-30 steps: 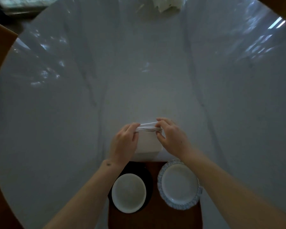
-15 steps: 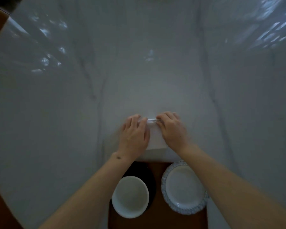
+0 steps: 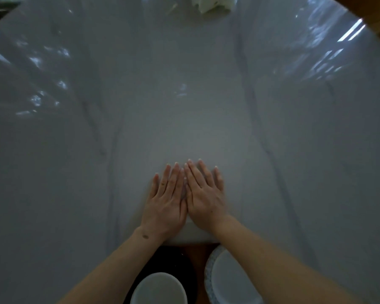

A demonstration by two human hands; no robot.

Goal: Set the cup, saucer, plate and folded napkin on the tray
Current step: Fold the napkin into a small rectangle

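A folded white napkin [image 3: 195, 234] lies flat on the marble table just beyond the tray. My left hand [image 3: 166, 201] and my right hand [image 3: 203, 195] rest side by side on top of it, palms down with fingers stretched out, hiding most of it. Below them is the brown wooden tray [image 3: 199, 257]. On its left a white cup [image 3: 158, 289] stands on a dark saucer [image 3: 173, 258]. On its right lies a white plate [image 3: 228, 279] with a patterned blue rim, partly under my right forearm.
The glossy white marble table [image 3: 184, 106] stretches ahead and to both sides. A crumpled white cloth or paper [image 3: 211, 4] lies at the far edge. Brown wood, perhaps a chair [image 3: 373, 12], shows at the top right corner.
Both hands were pinching the napkin's far edge together; now they lie flat and spread on top of it, pressing it down. The view tilted up, so the tray sits lower.
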